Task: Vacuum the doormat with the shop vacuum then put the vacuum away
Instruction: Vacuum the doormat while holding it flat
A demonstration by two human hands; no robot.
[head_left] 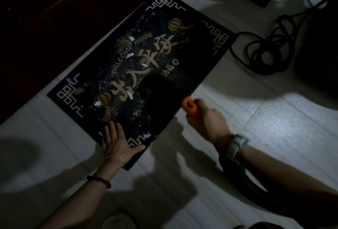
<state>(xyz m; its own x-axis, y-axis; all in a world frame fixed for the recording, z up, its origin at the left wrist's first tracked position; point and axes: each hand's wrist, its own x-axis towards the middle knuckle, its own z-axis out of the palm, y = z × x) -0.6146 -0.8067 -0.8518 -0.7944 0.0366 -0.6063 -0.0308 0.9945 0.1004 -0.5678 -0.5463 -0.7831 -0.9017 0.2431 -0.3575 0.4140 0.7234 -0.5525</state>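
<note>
The doormat [139,71] lies flat on the pale tiled floor [265,146], ahead of and slightly left of both hands. Its long axis runs diagonally, from the near-left corner up toward the far right, alongside a dark reddish wooden edge [60,7] on its far-left side.

I see my left hand [117,142] spread flat, fingers straight, pressing down on the mat's near corner as if pinning it. My right hand [204,119] is curled around an orange handle [190,107] just off the mat's near-right edge. A dark hose [236,172] runs back beneath that forearm, so I take the handle to be the vacuum's wand. The nozzle itself is lost in the dark patch over the mat and I cannot make it out.

The right hand is the nearer to the littered middle. I judge the next stroke must travel away from me and leftward along that diagonal.

The mat looks like short dense pile, navy-black, with gold lettering, lanterns and fretwork corners. Small white paper scraps [130,38] lie scattered along its centre, thin and angular. They should lift easily. A tangled black cable [265,49] lies coiled on the tiles to the far right, well apart from the mat's edge.
</note>
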